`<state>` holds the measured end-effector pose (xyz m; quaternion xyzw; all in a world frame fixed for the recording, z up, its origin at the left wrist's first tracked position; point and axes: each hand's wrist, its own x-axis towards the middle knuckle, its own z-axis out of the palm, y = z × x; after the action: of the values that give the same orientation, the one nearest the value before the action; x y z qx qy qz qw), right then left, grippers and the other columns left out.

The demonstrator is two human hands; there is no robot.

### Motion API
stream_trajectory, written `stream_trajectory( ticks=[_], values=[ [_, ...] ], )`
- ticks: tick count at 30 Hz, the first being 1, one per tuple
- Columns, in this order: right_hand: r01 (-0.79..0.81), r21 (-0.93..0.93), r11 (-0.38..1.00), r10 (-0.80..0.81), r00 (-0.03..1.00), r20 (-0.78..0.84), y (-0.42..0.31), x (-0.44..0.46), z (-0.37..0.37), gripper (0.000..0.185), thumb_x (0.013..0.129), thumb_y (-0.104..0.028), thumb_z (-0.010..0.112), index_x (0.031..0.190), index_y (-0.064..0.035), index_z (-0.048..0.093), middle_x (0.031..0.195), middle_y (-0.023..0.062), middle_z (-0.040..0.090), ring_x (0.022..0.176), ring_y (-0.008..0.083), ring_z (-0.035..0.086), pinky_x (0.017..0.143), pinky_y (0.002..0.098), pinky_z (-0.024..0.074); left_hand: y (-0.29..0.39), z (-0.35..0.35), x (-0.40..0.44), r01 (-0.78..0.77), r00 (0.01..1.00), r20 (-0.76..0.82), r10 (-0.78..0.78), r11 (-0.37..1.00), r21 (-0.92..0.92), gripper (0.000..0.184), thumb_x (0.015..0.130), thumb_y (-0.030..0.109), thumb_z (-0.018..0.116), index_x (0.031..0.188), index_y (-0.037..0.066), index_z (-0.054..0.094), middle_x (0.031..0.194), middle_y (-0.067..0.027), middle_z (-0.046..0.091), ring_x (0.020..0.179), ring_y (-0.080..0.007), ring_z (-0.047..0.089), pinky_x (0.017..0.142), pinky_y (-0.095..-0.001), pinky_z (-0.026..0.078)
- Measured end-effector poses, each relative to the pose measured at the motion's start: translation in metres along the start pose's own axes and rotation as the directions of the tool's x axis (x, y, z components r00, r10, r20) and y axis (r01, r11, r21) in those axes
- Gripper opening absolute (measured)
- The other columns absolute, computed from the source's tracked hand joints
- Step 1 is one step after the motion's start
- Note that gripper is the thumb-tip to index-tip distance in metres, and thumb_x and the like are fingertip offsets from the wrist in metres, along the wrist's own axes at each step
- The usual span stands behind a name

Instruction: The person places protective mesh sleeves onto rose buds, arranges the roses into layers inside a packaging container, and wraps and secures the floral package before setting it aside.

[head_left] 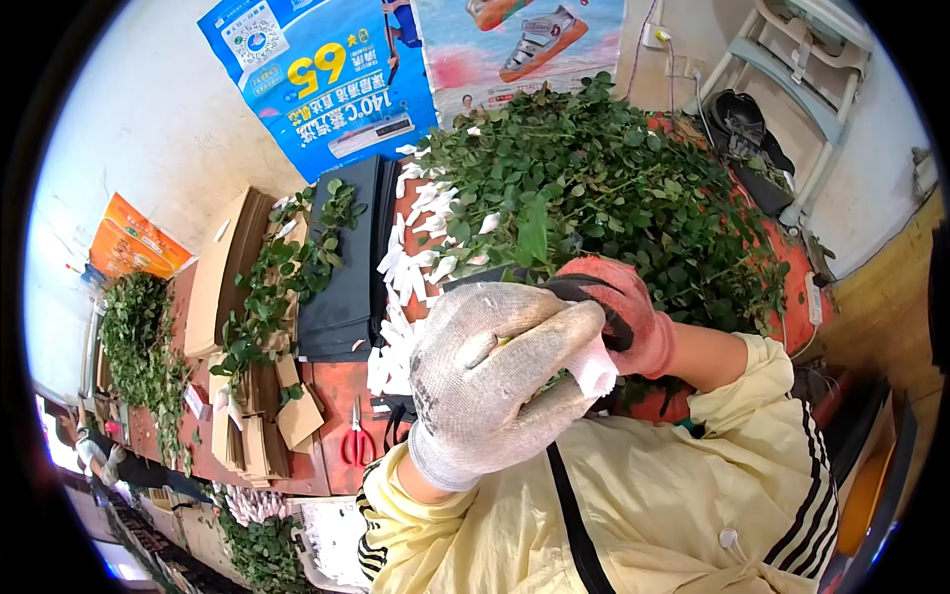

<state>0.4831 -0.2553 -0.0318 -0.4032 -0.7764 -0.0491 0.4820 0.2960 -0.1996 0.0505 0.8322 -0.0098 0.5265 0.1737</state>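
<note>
My left hand (500, 381), in a grey-white knit glove, is closed around a white sleeve (594, 370); its open end sticks out past the fingers. A bit of green shows between those fingers. Pressed close behind it, my right hand (628, 312), in a red glove with dark palm coating, has curled fingers; what they grip is hidden. A large green leaf (533, 230) rises just beyond both hands. Beside them lie several white-sleeved flower heads (404, 269) and a big heap of leafy rose stems (594, 163).
Red-handled scissors (357, 441) lie on the red table (336, 391) at left. Black sheets (341, 267), brown cardboard (226, 267) and more leafy stems (137, 322) stand further left. A white basket (332, 540) is below. A pale folding chair (831, 109) stands at back right. Another person (104, 455) is far left.
</note>
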Motion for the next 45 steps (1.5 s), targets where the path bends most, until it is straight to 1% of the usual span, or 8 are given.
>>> stream_trajectory(
  ticks=[11,13,16,19,22,26,30,45],
  values=[
    [0.039,-0.012,0.999,-0.039,0.999,-0.01,0.006,0.0,0.007,0.046,0.066,-0.008,0.062,0.111,-0.0012,0.058,0.109,0.0158,0.058,0.096,0.0331,0.058,0.081,0.0426,0.0469,-0.004,0.004,0.001,0.018,0.999,-0.03,-0.02,0.999,-0.052,0.031,0.056,0.008,0.077,0.084,-0.001,0.066,0.081,-0.0117,0.06,0.069,-0.0237,0.059,0.059,-0.0324,0.047],
    [0.108,-0.082,0.991,-0.105,0.994,0.041,0.008,0.004,0.006,0.051,0.062,-0.004,0.062,0.113,-0.001,0.056,0.111,0.0157,0.057,0.097,0.0328,0.057,0.083,0.0421,0.0461,-0.007,-0.004,0.0,-0.187,0.973,-0.133,0.189,0.982,0.03,0.023,0.06,0.013,0.075,0.076,-0.001,0.065,0.077,-0.0109,0.058,0.065,-0.0221,0.056,0.055,-0.0321,0.044],
    [-0.095,-0.214,0.972,0.049,0.976,-0.211,0.017,-0.003,0.022,0.045,0.069,0.0,0.063,0.113,0.0034,0.053,0.108,0.0181,0.059,0.085,0.0304,0.062,0.073,0.0349,0.0513,0.007,-0.039,-0.027,-0.053,0.982,-0.145,0.12,0.916,0.397,0.022,0.072,0.019,0.07,0.08,0.0,0.062,0.074,-0.0067,0.054,0.067,-0.021,0.054,0.059,-0.0341,0.043],
    [-0.148,-0.106,0.983,0.139,0.987,-0.083,0.018,-0.004,0.014,0.054,0.063,0.001,0.064,0.116,0.0006,0.053,0.113,0.0176,0.056,0.094,0.0329,0.058,0.081,0.0381,0.0471,0.002,-0.112,-0.02,-0.217,0.95,-0.006,0.312,0.673,0.708,0.042,0.081,0.028,0.064,0.113,0.002,0.051,0.098,-0.0111,0.055,0.087,-0.0245,0.056,0.075,-0.0347,0.046],
    [-0.117,0.035,0.993,0.111,0.985,0.132,0.013,-0.008,0.002,0.059,0.057,-0.002,0.065,0.115,-0.0027,0.053,0.115,0.0156,0.055,0.101,0.0343,0.055,0.085,0.0428,0.0435,-0.011,-0.09,-0.029,0.533,0.835,-0.265,-0.482,0.828,0.174,0.066,0.078,0.026,0.072,0.132,0.0,0.044,0.121,-0.0159,0.052,0.112,-0.0267,0.051,0.096,-0.0384,0.041],
    [-0.078,-0.007,0.997,0.079,0.995,0.055,0.009,-0.016,0.013,0.058,0.059,-0.007,0.066,0.115,-0.0028,0.053,0.117,0.0149,0.054,0.103,0.0328,0.054,0.088,0.0428,0.0411,-0.025,-0.05,-0.035,0.364,0.923,-0.117,-0.365,0.931,-0.036,0.083,0.068,0.043,0.078,0.127,-0.007,0.047,0.124,-0.0196,0.053,0.116,-0.0303,0.05,0.098,-0.0421,0.04],
    [-0.073,-0.056,0.996,0.073,0.997,-0.001,-0.001,-0.017,0.014,0.054,0.061,-0.011,0.066,0.114,-0.0032,0.055,0.117,0.0132,0.055,0.105,0.032,0.053,0.091,0.0427,0.0388,-0.009,-0.01,-0.019,0.27,0.95,0.183,-0.254,0.96,-0.072,0.058,0.059,0.029,0.082,0.105,-0.001,0.063,0.105,-0.0169,0.063,0.094,-0.0331,0.062,0.082,-0.0396,0.047],
    [-0.076,0.026,0.997,0.074,0.995,0.059,0.0,-0.015,0.014,0.054,0.06,-0.007,0.062,0.113,-0.0025,0.056,0.113,0.0139,0.057,0.098,0.0329,0.057,0.084,0.0427,0.0449,-0.015,0.012,-0.03,0.166,0.983,0.078,-0.165,0.986,-0.007,0.048,0.057,0.02,0.083,0.097,0.0,0.066,0.094,-0.0151,0.066,0.086,-0.0317,0.063,0.076,-0.0397,0.05]
  ],
)
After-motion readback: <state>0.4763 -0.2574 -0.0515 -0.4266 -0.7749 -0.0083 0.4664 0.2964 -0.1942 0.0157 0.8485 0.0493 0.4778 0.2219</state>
